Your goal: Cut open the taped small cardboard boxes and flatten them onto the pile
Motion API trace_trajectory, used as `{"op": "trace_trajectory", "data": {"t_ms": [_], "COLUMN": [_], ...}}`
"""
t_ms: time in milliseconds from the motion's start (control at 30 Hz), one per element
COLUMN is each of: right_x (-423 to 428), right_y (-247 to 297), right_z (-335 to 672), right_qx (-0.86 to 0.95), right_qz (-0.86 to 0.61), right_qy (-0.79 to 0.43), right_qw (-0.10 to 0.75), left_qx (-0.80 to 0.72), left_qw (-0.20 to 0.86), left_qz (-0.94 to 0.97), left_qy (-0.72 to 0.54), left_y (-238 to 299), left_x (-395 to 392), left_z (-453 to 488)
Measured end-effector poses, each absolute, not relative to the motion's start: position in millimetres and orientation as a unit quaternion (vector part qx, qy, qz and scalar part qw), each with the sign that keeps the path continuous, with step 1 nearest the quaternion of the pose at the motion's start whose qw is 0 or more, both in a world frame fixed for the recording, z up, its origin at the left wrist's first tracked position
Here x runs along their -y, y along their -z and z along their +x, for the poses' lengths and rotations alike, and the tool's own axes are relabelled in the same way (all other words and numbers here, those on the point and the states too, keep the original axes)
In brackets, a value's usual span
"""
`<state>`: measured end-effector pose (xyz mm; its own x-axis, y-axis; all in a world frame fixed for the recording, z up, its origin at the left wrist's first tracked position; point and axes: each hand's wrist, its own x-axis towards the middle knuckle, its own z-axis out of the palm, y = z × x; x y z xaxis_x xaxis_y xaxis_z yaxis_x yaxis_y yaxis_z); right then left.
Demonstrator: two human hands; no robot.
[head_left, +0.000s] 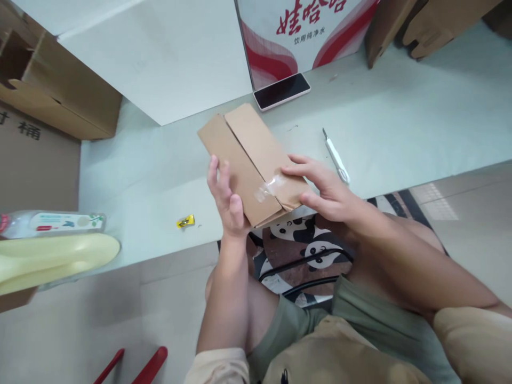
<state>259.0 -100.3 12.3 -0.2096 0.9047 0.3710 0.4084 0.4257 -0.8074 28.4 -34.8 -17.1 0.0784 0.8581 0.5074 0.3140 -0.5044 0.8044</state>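
A small brown cardboard box (256,154) lies tilted between my two hands, over the table's near edge. Its top flaps meet at a narrow seam, and a piece of clear tape (270,188) crosses that seam at the near end. My left hand (227,197) holds the box's left side, fingers pointing up and thumb apart from them. On the right, my right hand (324,189) grips the near right corner, its fingers resting on the top flap close to the tape. A white utility knife (336,157) with its blade out lies to the right of the box.
Behind the box a phone (282,92) lies before a red and white carton (304,37). A large white box (152,58) stands at back left. Left are a yellow wrapper (185,221), a plastic bottle (68,223) and a pale yellow object (80,253). Cardboard boxes (76,80) flank the table.
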Motion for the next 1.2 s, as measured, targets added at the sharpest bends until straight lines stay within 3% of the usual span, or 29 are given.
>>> {"op": "trace_trajectory", "data": {"t_ms": [100, 200, 367, 533, 633, 733, 867, 933, 1100, 1200], "right_x": [97.6, 93.6, 87.8, 83.7, 80.8, 80.0, 85.4, 91.8, 119.8, 138.2], "right_y": [-16.3, -15.2, -4.3, 0.9, -2.2, -6.8, -15.1, -22.4, -43.0, -51.2], "right_z": [263.0, 274.4, 305.3, 320.6, 316.5, 308.8, 298.1, 290.6, 260.8, 243.1], "right_qx": [0.736, 0.677, 0.558, 0.555, 0.541, 0.540, 0.518, 0.504, 0.545, 0.601], "right_qz": [-0.466, -0.585, -0.784, -0.819, -0.827, -0.794, -0.613, -0.522, -0.536, -0.475], "right_qy": [-0.263, -0.186, -0.036, -0.099, -0.134, -0.208, -0.382, -0.406, -0.239, -0.226], "right_qw": [0.416, 0.407, 0.271, 0.106, 0.076, 0.184, 0.458, 0.555, 0.599, 0.602], "left_qx": [-0.380, -0.371, -0.393, -0.393, -0.415, -0.411, -0.420, -0.426, -0.450, -0.451], "left_qw": [0.226, 0.224, 0.225, 0.228, 0.228, 0.231, 0.234, 0.239, 0.244, 0.242], "left_qz": [0.705, 0.689, 0.665, 0.661, 0.656, 0.654, 0.648, 0.641, 0.623, 0.630], "left_qy": [-0.555, -0.581, -0.593, -0.597, -0.588, -0.591, -0.591, -0.592, -0.591, -0.584], "left_y": [19.8, 20.0, 20.3, 21.5, 21.7, 21.4, 19.7, 18.6, 15.7, 14.9], "left_x": [37.9, 37.4, 36.3, 36.1, 35.6, 35.6, 38.1, 40.4, 46.6, 48.6], "left_z": [31.3, 34.6, 39.9, 41.7, 42.0, 42.5, 45.2, 48.0, 55.4, 56.6]}}
